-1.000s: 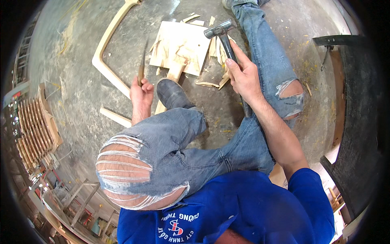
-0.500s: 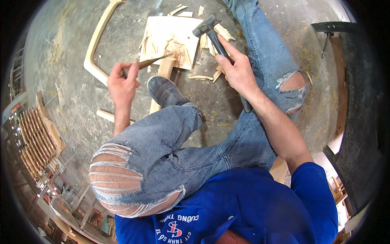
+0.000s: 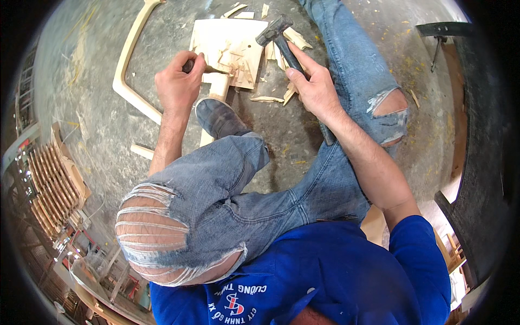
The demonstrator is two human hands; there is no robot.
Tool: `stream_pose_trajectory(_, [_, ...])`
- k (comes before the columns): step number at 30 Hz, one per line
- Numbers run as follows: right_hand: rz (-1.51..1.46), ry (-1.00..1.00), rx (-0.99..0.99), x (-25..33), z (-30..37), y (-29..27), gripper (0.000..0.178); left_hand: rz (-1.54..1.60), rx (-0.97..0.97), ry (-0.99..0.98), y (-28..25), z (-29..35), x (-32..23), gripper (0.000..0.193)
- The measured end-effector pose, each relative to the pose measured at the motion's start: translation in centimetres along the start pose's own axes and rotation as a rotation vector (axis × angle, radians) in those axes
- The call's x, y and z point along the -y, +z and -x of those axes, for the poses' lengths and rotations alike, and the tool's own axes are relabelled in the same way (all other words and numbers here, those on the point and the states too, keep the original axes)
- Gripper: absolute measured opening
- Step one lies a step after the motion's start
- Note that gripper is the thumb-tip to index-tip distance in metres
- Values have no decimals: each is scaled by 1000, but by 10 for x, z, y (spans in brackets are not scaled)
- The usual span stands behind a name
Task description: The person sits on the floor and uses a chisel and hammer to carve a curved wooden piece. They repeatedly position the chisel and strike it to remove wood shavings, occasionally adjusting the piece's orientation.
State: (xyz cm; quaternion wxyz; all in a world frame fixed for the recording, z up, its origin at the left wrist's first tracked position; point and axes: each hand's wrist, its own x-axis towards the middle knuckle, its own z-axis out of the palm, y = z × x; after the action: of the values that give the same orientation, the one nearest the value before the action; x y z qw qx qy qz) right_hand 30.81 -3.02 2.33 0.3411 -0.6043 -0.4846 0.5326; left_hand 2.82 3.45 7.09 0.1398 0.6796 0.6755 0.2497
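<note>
My left hand [image 3: 179,81] is closed around a chisel [image 3: 214,70], whose blade points right to the end of a pale wooden piece [image 3: 219,85]. My left shoe [image 3: 221,118] presses on that piece from above. Under its far end lies a square wooden board [image 3: 227,33] strewn with chips. In my right hand [image 3: 318,89] is a hammer [image 3: 275,30] with a dark handle, its head raised right of the board and apart from the chisel. The chisel's tip is among shavings, so its exact contact with the wood is hard to tell.
A curved wooden frame part [image 3: 126,65] lies on the concrete floor to the left. Wood offcuts [image 3: 296,38] are scattered beside the board. Stacked slatted pieces [image 3: 54,184] stand at far left, and a dark curved panel [image 3: 482,151] rises at the right.
My left hand has moved up and right, bringing its grip closer to the board and turning the chisel so it slopes down to the right. The hammer has barely shifted.
</note>
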Motion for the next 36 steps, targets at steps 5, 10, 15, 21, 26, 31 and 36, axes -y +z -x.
stream_pose_trajectory(5, [8, -54, -13, -12, -5, 1, 63, 222, 268, -59, 4, -5, -5, 19])
stream_pose_trajectory(10, [-33, -54, -8, -20, -7, 3, 63, 425, 306, -34, 23, -3, 22, 25])
stream_pose_trajectory(15, [10, -41, -5, -20, -8, 2, 64, 431, 210, -42, 29, 4, 36, 29])
stream_pose_trajectory(21, [-15, -20, 9, -17, -8, 2, 64, 274, 171, -42, 24, 5, 24, 30])
stream_pose_trajectory(26, [40, -43, -11, -21, -8, 2, 65, 188, 161, -23, 26, 3, 18, 30])
stream_pose_trajectory(31, [39, 18, 17, -17, -9, 1, 66, 227, 121, -12, 29, 3, 25, 32])
stream_pose_trajectory(36, [47, 47, 27, -17, -8, 1, 66, 175, 129, -37, 28, 2, 19, 31])
